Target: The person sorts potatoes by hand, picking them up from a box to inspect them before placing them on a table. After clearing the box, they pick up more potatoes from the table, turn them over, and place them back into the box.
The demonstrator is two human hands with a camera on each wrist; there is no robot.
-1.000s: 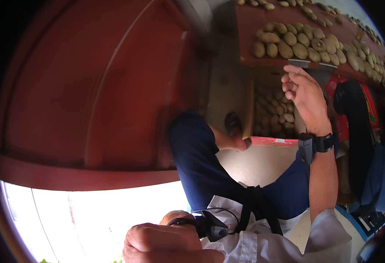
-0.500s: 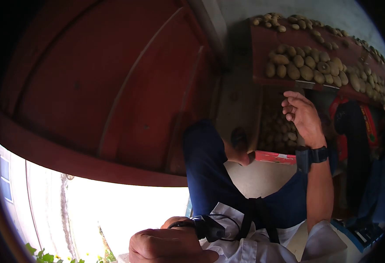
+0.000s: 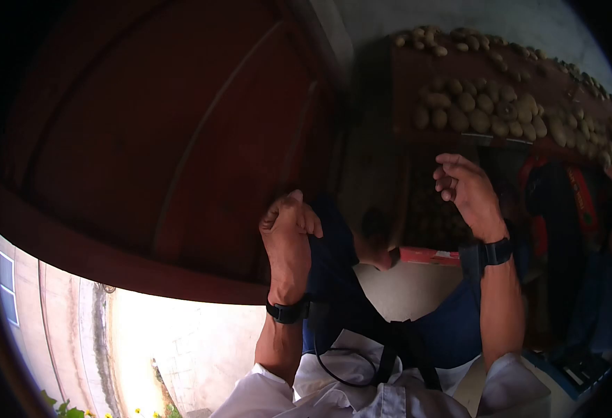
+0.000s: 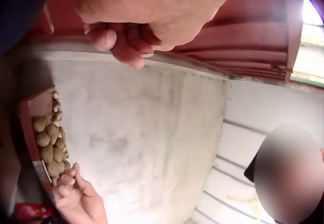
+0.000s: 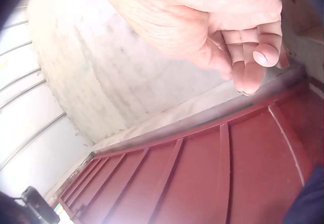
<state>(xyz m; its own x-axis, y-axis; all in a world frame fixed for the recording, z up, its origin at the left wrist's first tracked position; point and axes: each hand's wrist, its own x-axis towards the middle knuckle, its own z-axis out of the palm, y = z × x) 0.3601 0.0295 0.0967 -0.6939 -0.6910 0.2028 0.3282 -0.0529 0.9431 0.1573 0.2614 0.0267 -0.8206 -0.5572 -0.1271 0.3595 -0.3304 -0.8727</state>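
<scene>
My left hand is held up over my left thigh, in front of the dark red panel. Its fingers hang loosely curled with nothing in them, as the left wrist view also shows. To the right, my right hand is raised with loosely bent fingers and holds nothing. Beyond it, brown oval produce resembling potatoes lies in rows on a reddish table. Below the right hand, a box with a red edge stands on the floor, its inside in deep shadow.
Bright daylight comes in at the lower left, past the panel's edge. A blue-rimmed item lies at the lower right. Someone else's dark-clothed legs are close on my right. A pale wall rises behind the table.
My left hand has moved from low by my waist up and forward over my thigh. The right hand stays raised and sits lower in the view than at first. The scene looks darker.
</scene>
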